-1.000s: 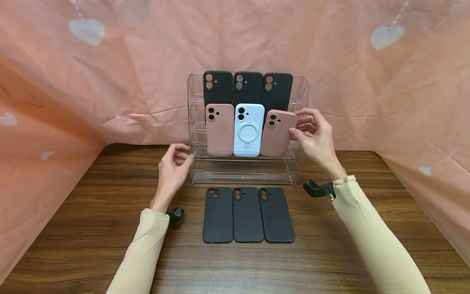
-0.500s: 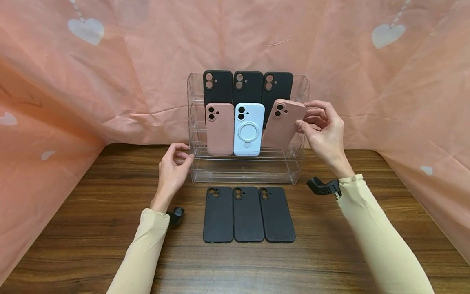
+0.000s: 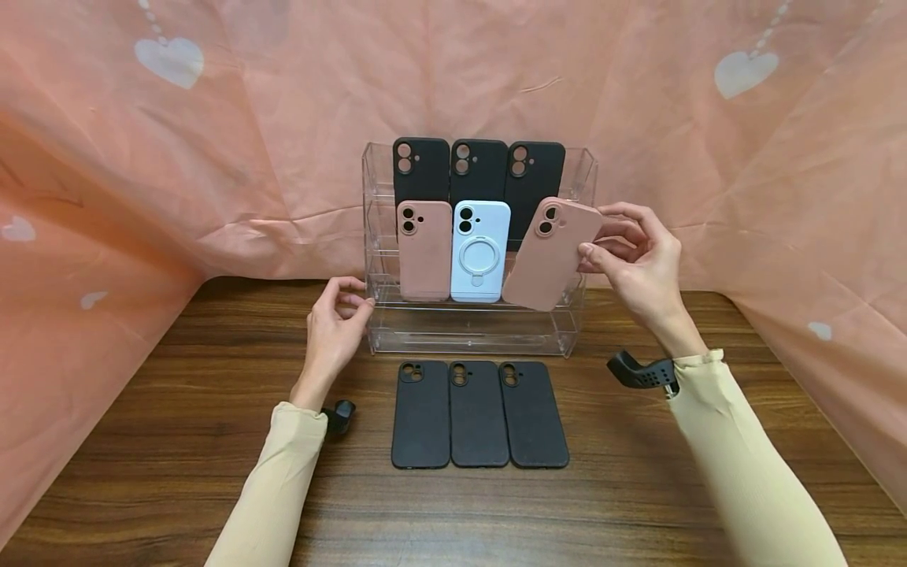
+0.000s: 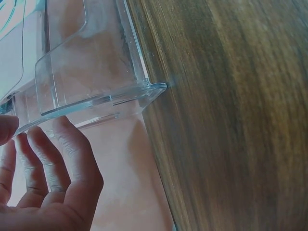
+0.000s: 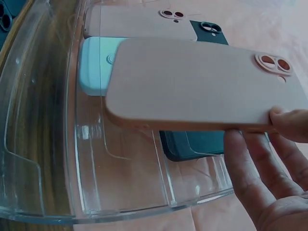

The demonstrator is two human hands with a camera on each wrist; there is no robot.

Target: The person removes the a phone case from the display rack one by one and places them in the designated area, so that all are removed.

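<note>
My right hand (image 3: 641, 264) holds a pink phone case (image 3: 556, 252) by its right edge, thumb in front and fingers behind. The case leans to the right, its lower end overlapping the front of a clear acrylic display rack (image 3: 468, 341). In the right wrist view, the same pink case (image 5: 187, 82) stands out in front of the white one. On the rack, a white phone case with a ring (image 3: 490, 224) and another pink phone case (image 3: 425, 264) stand upright. My left hand (image 3: 333, 327) pinches the rack's left side edge (image 4: 86, 103) between thumb and fingertips.
Behind, on a higher tier, stand three black phone cases (image 3: 479, 181). Three more black phone cases (image 3: 479, 417) lie in a row on the wooden table (image 3: 439, 520) before the rack. A pink cloth (image 3: 298, 142) with white hearts hangs around the table's back and sides.
My right hand has moved right and toward me with the pink case, first raising it, then lowering it slightly. The case now tilts more. My left hand has stayed put.
</note>
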